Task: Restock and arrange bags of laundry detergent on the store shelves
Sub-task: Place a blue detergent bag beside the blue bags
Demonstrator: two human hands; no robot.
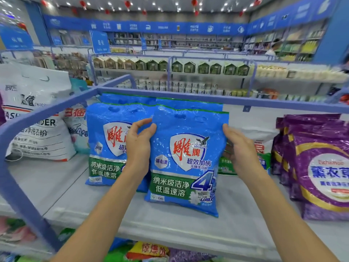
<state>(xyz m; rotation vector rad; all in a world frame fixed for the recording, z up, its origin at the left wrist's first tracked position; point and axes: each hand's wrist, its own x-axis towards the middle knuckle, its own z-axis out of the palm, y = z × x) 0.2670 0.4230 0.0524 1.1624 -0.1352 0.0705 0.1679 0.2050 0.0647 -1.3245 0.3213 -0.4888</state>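
Both hands, L (138, 146) & R (238, 150), grip blue detergent bag (187, 161) upright on shelf (132, 210).

Slender bare forearms (105, 210) run into a bare left hand (138, 146) and right hand (238, 150) (fingers (140, 123) likewise bare).

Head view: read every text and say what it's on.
"雕牌" – blue bag
"超效加酶" – same bag
"强去渍" – same bag
"纳米级洁净 低温速溶" – same bag
"薰衣草" – purple bag
"洗衣粉" – white sack
"惊爆价" – yellow pack
Too blurred: aisle signs.
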